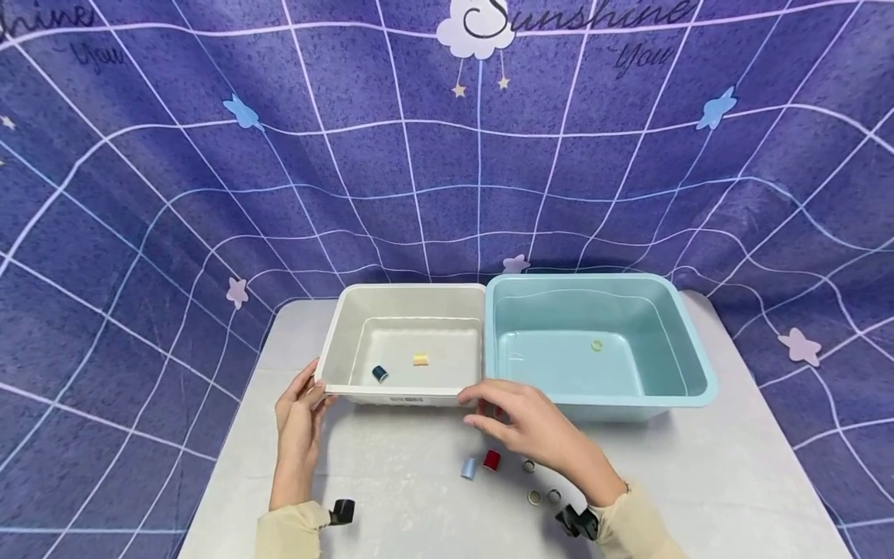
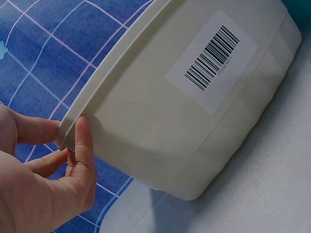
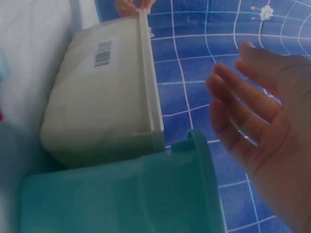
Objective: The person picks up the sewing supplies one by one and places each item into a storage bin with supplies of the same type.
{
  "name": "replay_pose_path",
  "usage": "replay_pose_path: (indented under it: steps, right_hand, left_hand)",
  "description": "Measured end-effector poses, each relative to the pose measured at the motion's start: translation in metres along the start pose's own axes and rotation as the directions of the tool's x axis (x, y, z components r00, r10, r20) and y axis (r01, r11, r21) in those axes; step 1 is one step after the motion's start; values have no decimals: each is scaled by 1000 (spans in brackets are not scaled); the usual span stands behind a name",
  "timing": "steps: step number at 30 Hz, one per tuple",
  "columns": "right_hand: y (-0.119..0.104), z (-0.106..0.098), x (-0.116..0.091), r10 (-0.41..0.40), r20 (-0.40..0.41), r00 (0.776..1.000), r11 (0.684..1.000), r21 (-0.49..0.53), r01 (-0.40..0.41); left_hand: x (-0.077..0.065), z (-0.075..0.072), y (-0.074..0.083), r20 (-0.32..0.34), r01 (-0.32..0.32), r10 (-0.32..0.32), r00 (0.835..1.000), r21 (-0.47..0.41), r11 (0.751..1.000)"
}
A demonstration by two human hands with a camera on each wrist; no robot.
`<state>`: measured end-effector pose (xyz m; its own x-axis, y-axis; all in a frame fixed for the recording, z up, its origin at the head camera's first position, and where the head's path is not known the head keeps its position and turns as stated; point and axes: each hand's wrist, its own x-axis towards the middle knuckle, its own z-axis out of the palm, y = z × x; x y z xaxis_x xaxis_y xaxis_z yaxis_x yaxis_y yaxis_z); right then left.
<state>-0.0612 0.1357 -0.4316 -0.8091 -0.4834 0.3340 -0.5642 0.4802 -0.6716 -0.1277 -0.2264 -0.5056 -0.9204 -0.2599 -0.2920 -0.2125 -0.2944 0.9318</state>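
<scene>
A white plastic bin (image 1: 401,394) with a barcode label (image 2: 212,60) on its front stands against a light blue bin (image 1: 628,401). My left hand (image 1: 302,411) pinches the white bin's front left corner, thumb and fingers about the rim. Over the front right corner of that bin is my right hand (image 1: 520,419); the right wrist view shows its fingers (image 3: 243,111) loosely bent and apart from the rim. Inside the white bin lie a dark teal thread spool (image 1: 380,373) and a yellow spool (image 1: 421,360). The blue bin holds a yellowish ring (image 1: 597,345).
A light blue spool (image 1: 469,469) and a red spool (image 1: 492,460) sit on the pale tabletop (image 1: 398,481) in front of the bins. Several small rings (image 1: 534,498) lie near my right wrist. Behind the bins hangs a purple-blue patterned cloth (image 1: 433,171).
</scene>
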Motion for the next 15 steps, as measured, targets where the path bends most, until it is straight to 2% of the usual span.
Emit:
replay_pose_path:
  steps: [8, 15]
  right_hand:
    - [10, 8, -32, 45, -11, 999, 999, 6, -45]
    - [29, 27, -60, 76, -41, 996, 997, -13, -77]
  left_hand:
    - [1, 1, -1, -7, -4, 4, 1000, -12, 1000]
    - [0, -1, -1, -1, -9, 9, 1000, -8, 1000]
